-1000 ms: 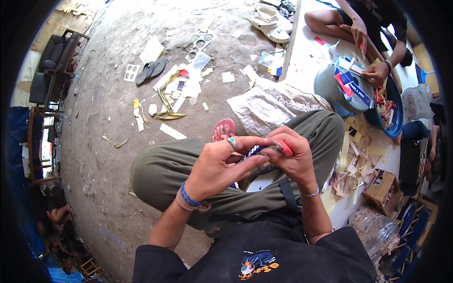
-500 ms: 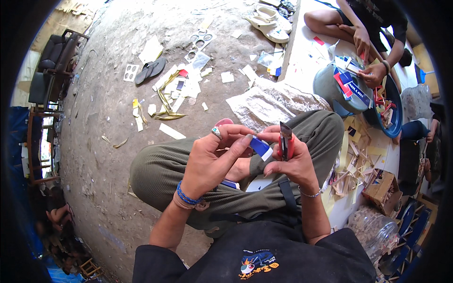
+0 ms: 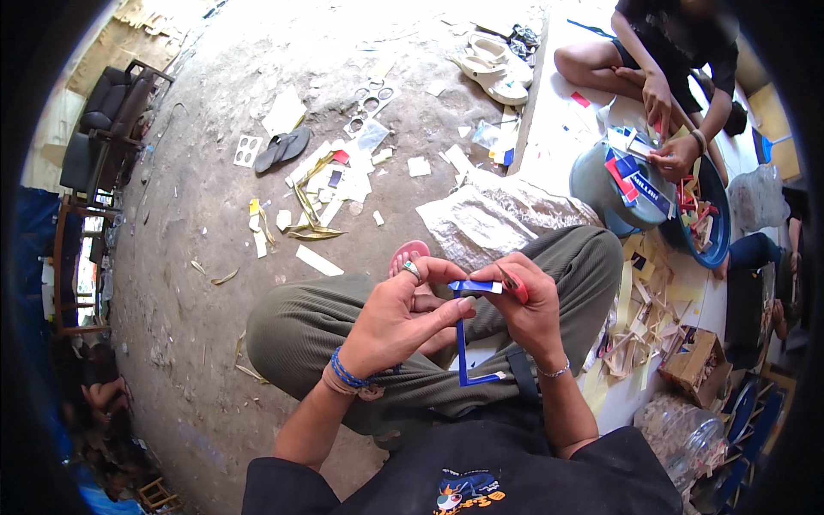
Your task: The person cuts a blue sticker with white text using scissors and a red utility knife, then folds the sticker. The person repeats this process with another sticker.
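Observation:
A narrow blue strip [image 3: 462, 343] with white ends hangs between my hands, bent at sharp angles into an open frame shape. My left hand [image 3: 390, 322] pinches its upper bend between thumb and finger. At the other side of that bend, the fingertips of my right hand [image 3: 530, 309] grip the strip's upper arm. A red-handled cutting tool [image 3: 515, 287] is also tucked in my right hand, its dark metal tip pointing up and left; most of its handles are hidden by the fingers. Both hands are above my crossed legs.
Strip offcuts [image 3: 639, 322] lie at my right beside a cardboard box [image 3: 693, 367]. Farther right, another person's hands [image 3: 674, 154] work over a grey bucket [image 3: 592, 184] and a blue basin [image 3: 717, 245]. Paper scraps [image 3: 348, 184] and a dark sandal [image 3: 283, 149] lie ahead.
The blue strip has turned, so its long bent length now shows hanging down. The cutting tool's tip has tilted down and left in my right hand. My hands have lowered slightly.

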`<state>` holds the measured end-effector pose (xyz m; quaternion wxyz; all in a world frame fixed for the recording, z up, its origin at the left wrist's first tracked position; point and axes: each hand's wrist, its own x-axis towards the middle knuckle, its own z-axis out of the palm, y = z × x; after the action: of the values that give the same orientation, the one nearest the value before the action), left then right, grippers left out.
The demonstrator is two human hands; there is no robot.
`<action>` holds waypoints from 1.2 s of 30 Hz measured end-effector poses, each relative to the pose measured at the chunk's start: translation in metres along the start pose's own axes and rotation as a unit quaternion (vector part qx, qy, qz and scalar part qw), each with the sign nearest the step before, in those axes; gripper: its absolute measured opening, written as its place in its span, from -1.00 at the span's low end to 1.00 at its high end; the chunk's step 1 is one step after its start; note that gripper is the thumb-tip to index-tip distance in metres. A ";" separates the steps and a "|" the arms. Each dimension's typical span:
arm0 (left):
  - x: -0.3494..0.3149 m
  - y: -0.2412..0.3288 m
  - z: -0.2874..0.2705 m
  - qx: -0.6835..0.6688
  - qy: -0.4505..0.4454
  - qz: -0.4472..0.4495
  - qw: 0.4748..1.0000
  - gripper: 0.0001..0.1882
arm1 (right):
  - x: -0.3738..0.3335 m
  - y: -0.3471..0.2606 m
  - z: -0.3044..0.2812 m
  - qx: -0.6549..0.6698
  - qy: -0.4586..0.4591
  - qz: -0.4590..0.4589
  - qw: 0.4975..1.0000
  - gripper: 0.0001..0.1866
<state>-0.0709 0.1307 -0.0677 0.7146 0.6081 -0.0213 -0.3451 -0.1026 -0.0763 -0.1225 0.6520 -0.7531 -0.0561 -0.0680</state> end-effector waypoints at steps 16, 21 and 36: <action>-0.003 0.012 -0.009 -0.131 -0.016 -0.036 0.991 -0.70 | 0.014 -0.004 -0.006 -0.035 -0.057 -0.101 0.993 -0.58; -0.003 0.012 -0.008 -0.119 -0.022 -0.032 0.992 -0.65 | 0.020 -0.010 -0.012 -0.042 -0.081 -0.080 0.993 -0.56; -0.003 0.011 -0.008 -0.111 -0.006 0.015 0.994 -0.62 | 0.026 -0.015 -0.013 -0.070 -0.118 -0.114 0.984 -0.51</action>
<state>-0.0648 0.1389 -0.0592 0.7823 0.5231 0.0041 -0.3382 -0.0797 -0.0874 -0.1009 0.5741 -0.7886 -0.2130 -0.0564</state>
